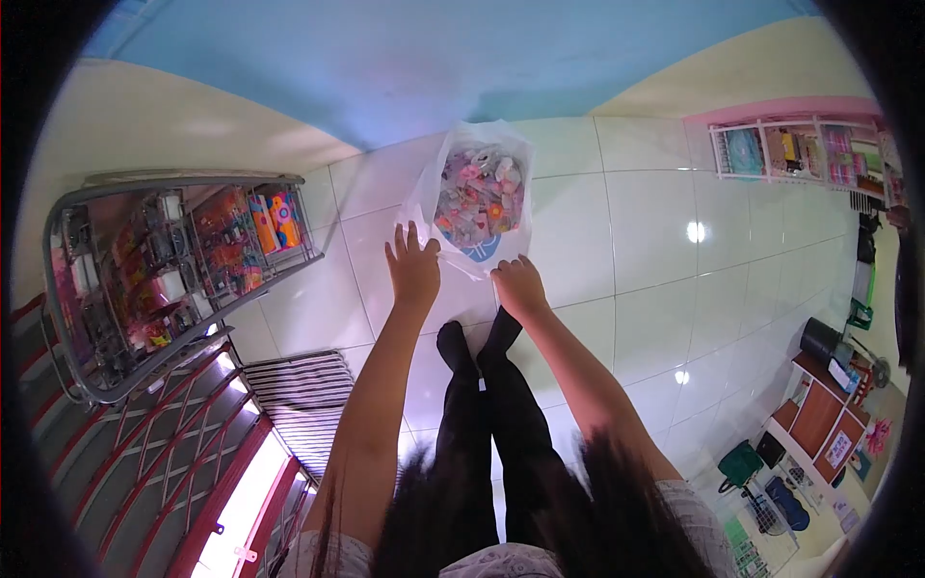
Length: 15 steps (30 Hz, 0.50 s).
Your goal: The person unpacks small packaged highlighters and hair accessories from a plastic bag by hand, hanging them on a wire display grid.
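Observation:
A white plastic bag [525,159] stands on the tiled floor in front of my feet, its mouth gaping toward me. Inside it lie many small items in clear wrapping [479,193], pink, orange and red; their kind is too small to tell. My left hand [415,268] is at the bag's near left edge, index finger and thumb bent in on the plastic, the other fingers spread. At the near right edge, my right hand [520,286] has its fingers curled on the rim. Blue print [482,249] shows on the bag's near side.
A metal rack [183,265] of packaged goods stands at left, beside a striped mat [301,400] and a red folding gate [145,453]. White wire shelving [785,152] is at upper right. A blue wall [414,77] rises behind the bag. Furniture [819,424] stands at lower right.

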Each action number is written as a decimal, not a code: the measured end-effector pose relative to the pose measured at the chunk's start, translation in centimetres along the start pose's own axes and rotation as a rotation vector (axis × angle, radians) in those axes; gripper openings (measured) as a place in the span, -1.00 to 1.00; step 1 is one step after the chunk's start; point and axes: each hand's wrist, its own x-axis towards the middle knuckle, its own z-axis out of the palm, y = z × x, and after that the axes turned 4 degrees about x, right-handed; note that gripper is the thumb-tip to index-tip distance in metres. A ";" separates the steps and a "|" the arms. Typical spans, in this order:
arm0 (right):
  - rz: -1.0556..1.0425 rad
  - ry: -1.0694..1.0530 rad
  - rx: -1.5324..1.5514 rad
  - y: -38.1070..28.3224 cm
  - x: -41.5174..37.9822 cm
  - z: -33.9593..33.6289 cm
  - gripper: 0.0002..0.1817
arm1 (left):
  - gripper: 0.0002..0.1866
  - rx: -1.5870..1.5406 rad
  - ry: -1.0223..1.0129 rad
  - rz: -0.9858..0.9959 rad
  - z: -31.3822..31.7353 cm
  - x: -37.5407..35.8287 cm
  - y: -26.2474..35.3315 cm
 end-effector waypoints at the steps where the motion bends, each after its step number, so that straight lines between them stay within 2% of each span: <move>1: 0.013 0.004 0.018 -0.3 -0.1 -0.5 -0.87 | -0.82 -0.021 -0.001 -0.002 0.1 -0.3 -0.1; 6: 0.290 0.074 0.297 0.2 1.0 -0.1 -0.85 | -0.82 -0.132 0.064 -0.029 1.0 -1.1 -0.9; 8: 0.424 0.179 0.464 0.6 3.0 0.4 -0.83 | -0.84 -0.174 0.115 -0.035 0.9 -1.1 -1.3; 10: 0.514 0.162 0.520 1.1 6.7 -0.5 -0.77 | -0.84 -0.226 0.161 -0.047 1.3 -1.2 -2.1; 12: 0.431 0.148 0.616 1.5 10.7 -0.7 -0.70 | -0.84 -0.292 0.179 -0.041 1.7 -1.1 -2.8; 14: 0.358 0.105 0.547 2.1 14.6 2.7 -0.56 | -0.86 -0.313 0.172 -0.035 1.4 -1.0 -2.9; 15: 0.391 0.080 0.480 2.0 16.0 4.7 -0.54 | -0.87 -0.315 0.160 -0.031 1.3 -1.1 -2.9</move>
